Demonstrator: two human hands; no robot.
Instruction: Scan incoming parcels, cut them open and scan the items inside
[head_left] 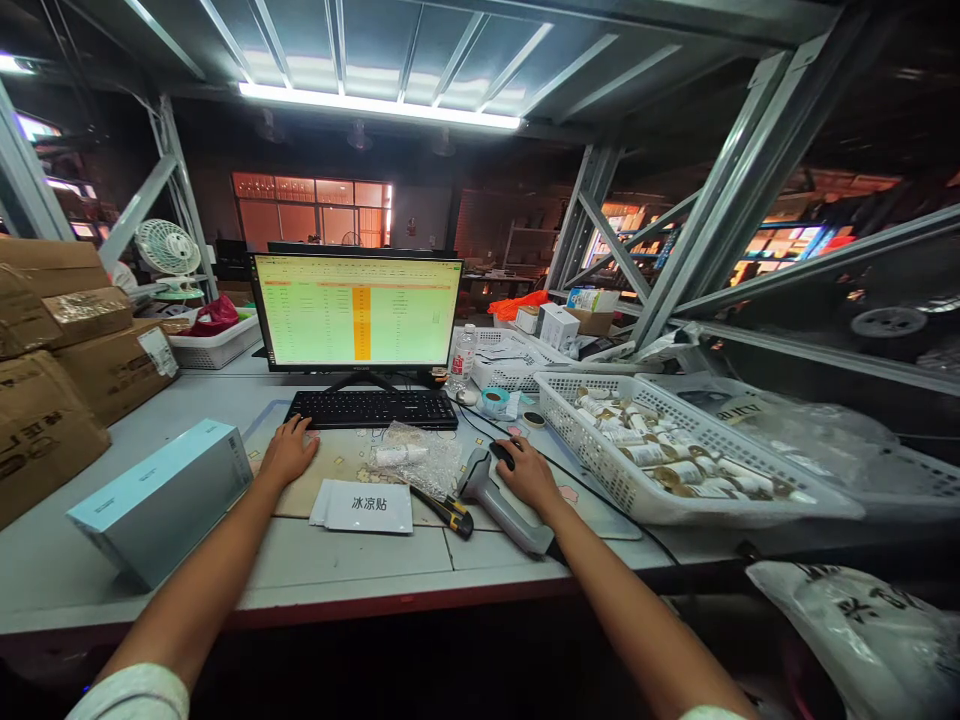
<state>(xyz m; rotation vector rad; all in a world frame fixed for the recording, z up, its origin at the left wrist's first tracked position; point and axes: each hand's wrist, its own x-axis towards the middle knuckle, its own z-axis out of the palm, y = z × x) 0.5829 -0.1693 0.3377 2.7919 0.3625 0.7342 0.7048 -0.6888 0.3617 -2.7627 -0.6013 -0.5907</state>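
My left hand [288,452] rests with its fingers stretched out at the left end of the black keyboard [375,408], fingertips on the near corner keys. Over a black computer mouse [500,455] lies my right hand [529,472], its fingers curved round it. Just left of that hand a grey barcode scanner [501,505] lies on the desk mat. Between my hands are bubble wrap [431,462] with a white tube-like item, a yellow-and-black utility knife [450,513] and white printed packets [367,508]. Behind the keyboard a monitor [356,310] displays a spreadsheet with an orange column.
A pale blue box [161,500] stands left of my left arm, with cardboard cartons [45,430] beyond. At right, a white basket [592,440] holds many small wrapped bottles. A plastic bottle [463,358] and tape rolls [495,398] stand near the monitor. Metal shelf posts [720,190] rise behind.
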